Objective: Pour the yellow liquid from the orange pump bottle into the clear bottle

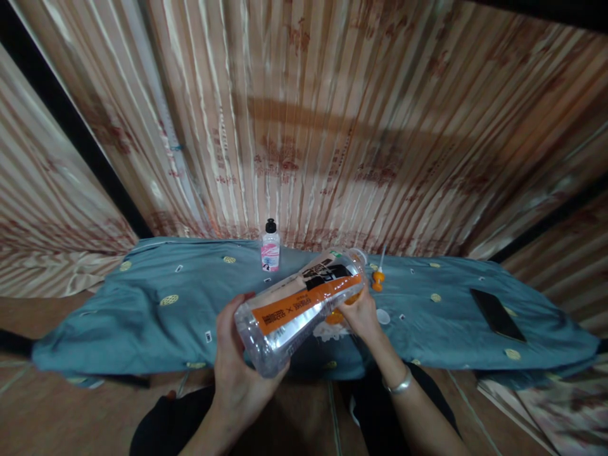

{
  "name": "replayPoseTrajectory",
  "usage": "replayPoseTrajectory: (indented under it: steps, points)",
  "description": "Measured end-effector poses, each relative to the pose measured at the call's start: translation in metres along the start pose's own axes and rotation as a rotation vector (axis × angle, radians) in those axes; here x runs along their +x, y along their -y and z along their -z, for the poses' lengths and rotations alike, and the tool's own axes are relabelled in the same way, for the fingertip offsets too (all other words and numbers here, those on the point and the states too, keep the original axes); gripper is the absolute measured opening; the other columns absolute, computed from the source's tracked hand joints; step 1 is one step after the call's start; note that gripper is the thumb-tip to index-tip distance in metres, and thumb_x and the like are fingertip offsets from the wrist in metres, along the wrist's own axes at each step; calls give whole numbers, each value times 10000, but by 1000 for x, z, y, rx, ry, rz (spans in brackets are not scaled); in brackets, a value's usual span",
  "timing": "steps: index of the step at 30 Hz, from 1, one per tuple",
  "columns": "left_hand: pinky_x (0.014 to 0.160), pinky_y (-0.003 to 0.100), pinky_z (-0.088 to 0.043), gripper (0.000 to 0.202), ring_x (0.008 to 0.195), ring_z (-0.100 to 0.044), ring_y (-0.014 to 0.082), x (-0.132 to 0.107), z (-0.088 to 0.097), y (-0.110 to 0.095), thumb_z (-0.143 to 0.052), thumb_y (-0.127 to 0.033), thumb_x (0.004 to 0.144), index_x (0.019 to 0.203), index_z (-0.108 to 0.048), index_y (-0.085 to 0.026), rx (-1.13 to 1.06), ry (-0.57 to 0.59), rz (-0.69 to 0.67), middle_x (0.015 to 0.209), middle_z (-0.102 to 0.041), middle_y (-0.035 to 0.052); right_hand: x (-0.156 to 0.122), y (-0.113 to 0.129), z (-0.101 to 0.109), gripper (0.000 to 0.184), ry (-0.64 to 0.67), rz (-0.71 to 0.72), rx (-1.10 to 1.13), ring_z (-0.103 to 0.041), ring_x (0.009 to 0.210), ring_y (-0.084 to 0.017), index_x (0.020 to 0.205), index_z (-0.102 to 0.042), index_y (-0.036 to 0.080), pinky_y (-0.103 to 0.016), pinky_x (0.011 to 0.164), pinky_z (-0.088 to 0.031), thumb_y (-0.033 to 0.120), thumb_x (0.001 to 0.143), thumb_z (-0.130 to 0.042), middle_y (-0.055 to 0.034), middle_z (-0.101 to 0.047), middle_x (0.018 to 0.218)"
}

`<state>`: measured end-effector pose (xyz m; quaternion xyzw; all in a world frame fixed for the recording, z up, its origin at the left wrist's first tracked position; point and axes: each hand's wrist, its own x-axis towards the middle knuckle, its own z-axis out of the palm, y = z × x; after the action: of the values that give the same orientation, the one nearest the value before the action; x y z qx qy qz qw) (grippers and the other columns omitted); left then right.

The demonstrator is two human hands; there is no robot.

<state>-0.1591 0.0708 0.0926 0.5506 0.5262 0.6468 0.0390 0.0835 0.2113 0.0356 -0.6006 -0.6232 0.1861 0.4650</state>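
Observation:
A large clear plastic bottle (294,304) with an orange, black and white label is held tilted above the cloth, its base toward me and its neck end away to the right. My left hand (242,354) wraps round the base. At the neck end, my right hand (361,313) is closed against the underside, with its fingers partly hidden. Something orange (335,316) shows below the bottle, mostly covered by it. Just beyond my right hand lies an orange pump top (377,280) with a pale tube. A white round disc (382,316) rests near my right wrist.
A small clear bottle (270,250) with a black cap and pink label stands toward the back. A dark phone (496,315) lies on the right of the blue-green cloth (156,329). Patterned curtains (294,126) hang behind, and dark poles (76,120) flank the sides.

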Motion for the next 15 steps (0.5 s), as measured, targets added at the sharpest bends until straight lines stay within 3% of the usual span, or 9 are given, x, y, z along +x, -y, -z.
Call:
replayPoseTrajectory:
  steps: [15]
  points:
    - [966, 358, -678, 973, 1256, -744, 278, 0, 2, 4, -917, -249, 684, 1554, -482, -275, 21, 24, -43, 1419, -670, 119, 1, -10, -5, 835, -32, 47, -36, -833, 1115, -397, 1482, -558, 202, -507, 956, -680, 469, 725, -787, -137, -838, 1217]
